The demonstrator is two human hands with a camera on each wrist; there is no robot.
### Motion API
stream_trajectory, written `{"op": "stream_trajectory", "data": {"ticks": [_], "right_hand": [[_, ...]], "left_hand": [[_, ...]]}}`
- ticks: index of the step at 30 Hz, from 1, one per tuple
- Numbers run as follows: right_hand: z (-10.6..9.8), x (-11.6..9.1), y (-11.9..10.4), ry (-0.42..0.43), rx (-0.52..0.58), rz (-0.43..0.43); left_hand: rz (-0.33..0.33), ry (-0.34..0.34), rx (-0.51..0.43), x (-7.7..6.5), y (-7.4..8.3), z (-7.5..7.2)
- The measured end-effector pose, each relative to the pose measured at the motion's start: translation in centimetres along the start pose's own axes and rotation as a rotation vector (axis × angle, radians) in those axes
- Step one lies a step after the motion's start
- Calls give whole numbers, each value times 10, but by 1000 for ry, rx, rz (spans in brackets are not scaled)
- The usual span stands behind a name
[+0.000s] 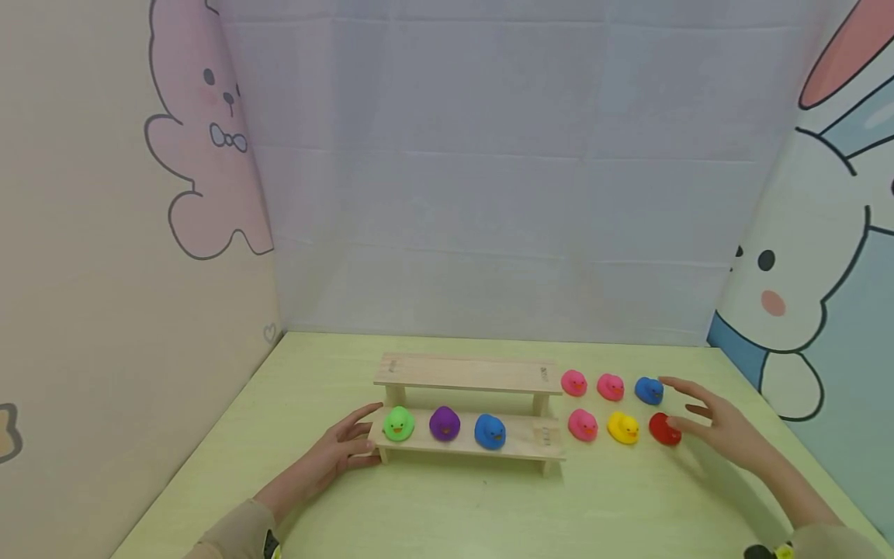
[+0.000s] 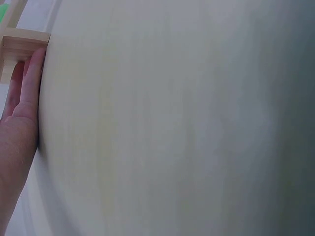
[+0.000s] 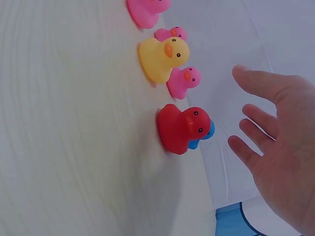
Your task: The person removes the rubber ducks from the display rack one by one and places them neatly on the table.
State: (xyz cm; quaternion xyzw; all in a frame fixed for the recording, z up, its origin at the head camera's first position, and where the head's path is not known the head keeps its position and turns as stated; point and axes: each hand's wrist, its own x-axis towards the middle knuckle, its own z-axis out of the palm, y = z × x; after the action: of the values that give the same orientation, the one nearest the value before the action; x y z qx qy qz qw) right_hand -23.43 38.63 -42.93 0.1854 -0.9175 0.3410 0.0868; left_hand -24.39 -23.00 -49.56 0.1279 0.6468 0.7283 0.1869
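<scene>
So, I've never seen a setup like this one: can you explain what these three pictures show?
There is no robot here, only a person's two bare hands. The wide picture comes from a camera worn on the head, looking forward and down; the other two come from one camera on each wrist. On the table stands a two-step wooden rack. Its lower step carries a green duck, a purple duck and a blue duck. To its right, in two rows, are three pink ducks, a yellow duck, a red duck and a second blue duck. The left hand touches the rack's left end. The right hand is beside the red duck; the right wrist view shows the two apart, so no duck is held.
</scene>
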Motion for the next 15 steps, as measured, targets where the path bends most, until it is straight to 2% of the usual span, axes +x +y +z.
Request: {"op": "stream_trajectory", "data": {"ticks": [7, 15], "right_hand": [[-1, 6, -17, 10, -3, -12], [7, 11, -38, 97, 2, -56]], "left_hand": [[-1, 3, -2, -1, 1, 1], [-8, 14, -7, -2, 4, 3]]}}
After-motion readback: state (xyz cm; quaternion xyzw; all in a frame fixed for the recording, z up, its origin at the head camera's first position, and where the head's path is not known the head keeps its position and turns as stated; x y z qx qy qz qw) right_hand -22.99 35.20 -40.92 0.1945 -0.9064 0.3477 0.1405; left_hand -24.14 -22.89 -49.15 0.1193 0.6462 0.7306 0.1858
